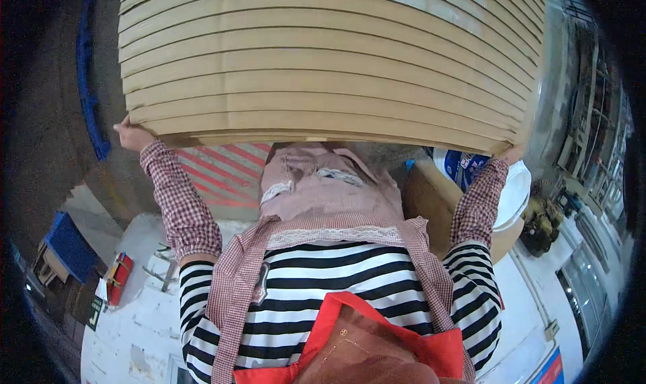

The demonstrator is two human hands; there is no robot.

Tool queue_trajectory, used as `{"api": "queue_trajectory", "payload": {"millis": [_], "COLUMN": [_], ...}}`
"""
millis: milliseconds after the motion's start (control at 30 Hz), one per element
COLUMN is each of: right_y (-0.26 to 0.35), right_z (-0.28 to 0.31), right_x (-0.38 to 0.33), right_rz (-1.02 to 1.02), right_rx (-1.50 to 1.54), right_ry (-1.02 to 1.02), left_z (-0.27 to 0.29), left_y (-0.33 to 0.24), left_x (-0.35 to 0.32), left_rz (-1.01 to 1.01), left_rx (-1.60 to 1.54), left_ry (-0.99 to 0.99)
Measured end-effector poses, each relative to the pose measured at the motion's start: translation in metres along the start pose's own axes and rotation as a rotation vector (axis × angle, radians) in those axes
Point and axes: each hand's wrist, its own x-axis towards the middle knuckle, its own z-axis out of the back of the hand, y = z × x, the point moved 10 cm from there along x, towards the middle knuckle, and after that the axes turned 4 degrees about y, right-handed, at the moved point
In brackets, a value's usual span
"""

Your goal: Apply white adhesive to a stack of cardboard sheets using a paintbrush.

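Observation:
A wide stack of brown cardboard sheets lies fanned out before me, each sheet overlapping the one behind it in a row of strips. My left hand is closed around the near left corner of the nearest cardboard sheet, one fingertip poking out past its edge. At the near right corner, my right hand grips the same edge, its fingers mostly hidden by the cardboard. Both arms reach forward in checked sleeve covers. The near edge hangs just beyond my checked apron.
A white bucket with a blue label stands by my right forearm, next to a brown rounded object. Red and white stripes show below the sheets at left. A blue bar runs along the far left; machinery lines the right.

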Motion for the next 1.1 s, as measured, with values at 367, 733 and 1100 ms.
{"api": "queue_trajectory", "payload": {"millis": [367, 733, 1100], "right_y": [0.001, 0.011, -0.007], "right_z": [-0.019, -0.026, -0.019], "right_x": [-0.042, -0.025, -0.038], "right_rz": [-0.094, -0.137, -0.312], "right_rx": [-0.131, -0.059, 0.258], "right_ry": [-0.067, 0.039, 0.154], "left_z": [0.012, 0.014, 0.006], "left_y": [0.008, -0.032, -0.035], "left_x": [0.023, -0.007, -0.016], "left_rz": [-0.042, -0.259, -0.188], "left_rx": [0.672, 0.530, 0.553], "left_ry": [-0.222, -0.235, -0.030]}}
